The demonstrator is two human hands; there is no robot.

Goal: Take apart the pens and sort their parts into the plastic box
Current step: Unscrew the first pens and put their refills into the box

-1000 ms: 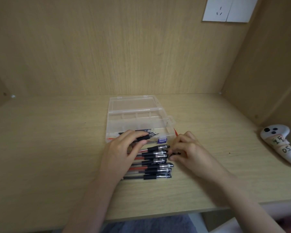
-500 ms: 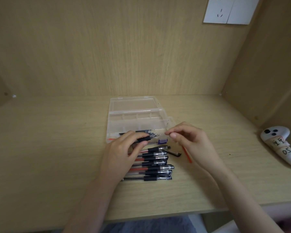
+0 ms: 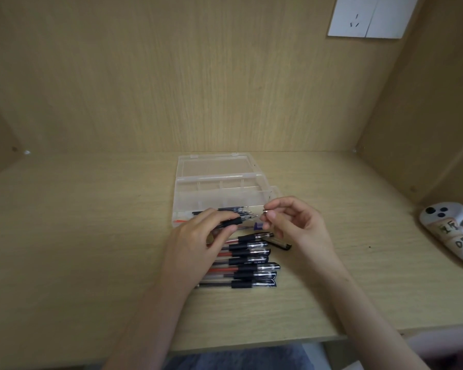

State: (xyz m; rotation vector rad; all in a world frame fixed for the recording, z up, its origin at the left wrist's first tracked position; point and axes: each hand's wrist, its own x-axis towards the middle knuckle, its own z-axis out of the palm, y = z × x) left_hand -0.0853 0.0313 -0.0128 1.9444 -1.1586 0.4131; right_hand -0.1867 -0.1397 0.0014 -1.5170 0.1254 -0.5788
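A clear plastic box lies open on the desk, its lid flat behind it. The front compartment holds several dark refills, an orange piece at the left and a purple cap. My left hand grips a pen barrel by its black grip, tip pointing right over the box's front edge. My right hand pinches a small metal pen tip between thumb and forefinger, just right of the barrel's end. Several whole pens lie in a row below the hands.
A loose black cap lies on the desk under my right hand. A white controller rests at the far right by the side wall. Wooden walls close the desk at the back and sides; a white socket plate hangs upper right.
My right hand rose from the row of pens to the box's front right corner and now pinches the small tip. The red refill seen by it earlier is out of sight. My left hand stayed put.
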